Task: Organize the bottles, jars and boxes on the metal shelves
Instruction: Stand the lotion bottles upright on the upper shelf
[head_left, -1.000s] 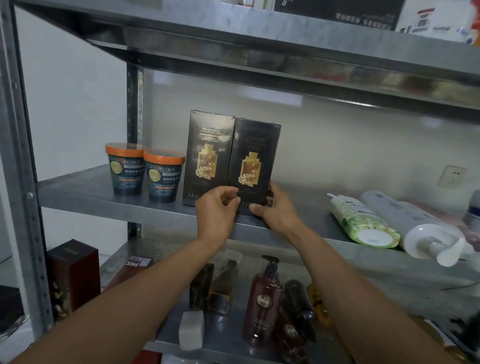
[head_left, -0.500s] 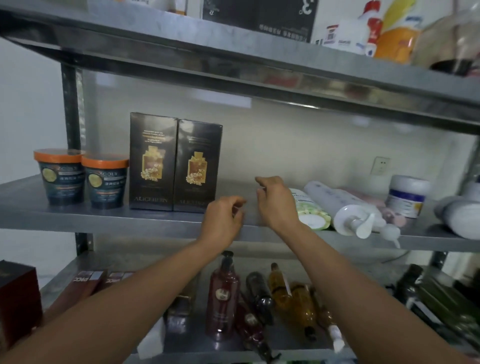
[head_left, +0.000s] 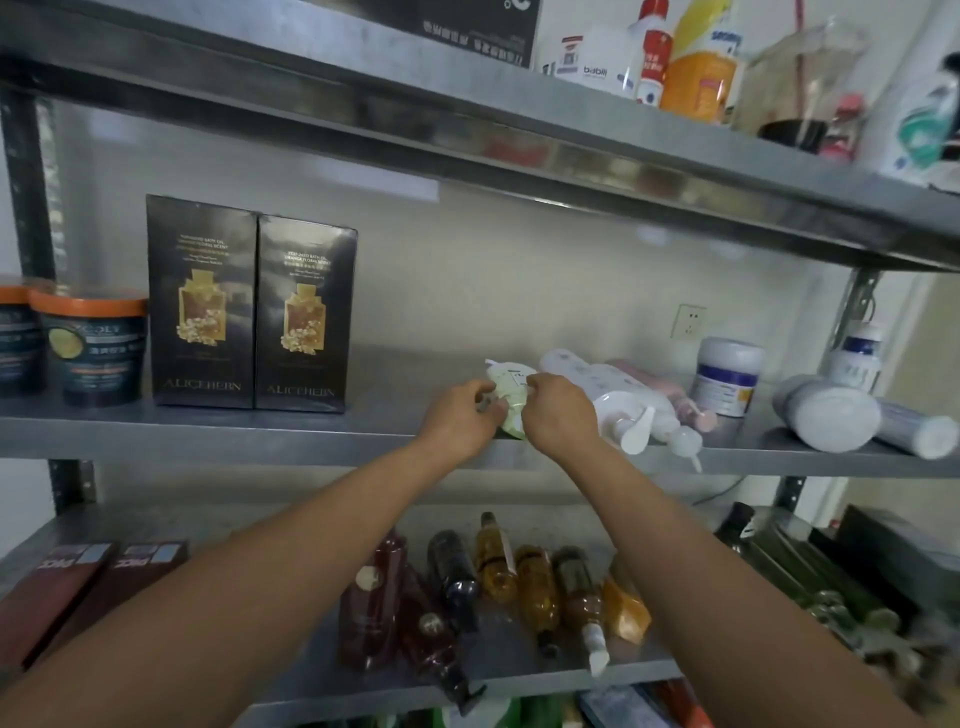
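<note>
— What's behind everything?
— A plain off-white wall (head_left: 519, 270), with a white wall socket (head_left: 688, 321) set in it towards the right.
— And the furniture?
— Grey metal shelving against that wall: a top shelf (head_left: 311, 67), a middle shelf (head_left: 208, 431) and a lower shelf (head_left: 156, 514). They are carried by a dark perforated left post (head_left: 31, 182) and a slotted right post (head_left: 860, 301).
— How's the light?
— Soft and even. The top shelf's underside is shiny and shows blurred reflections. A pale bright patch (head_left: 400, 184) sits on the wall just beneath it.
— Anything else?
— A thin cable (head_left: 722, 491) curves below the middle shelf. At the far right is a beige surface (head_left: 930, 332), wall or door, I can't tell.
</note>
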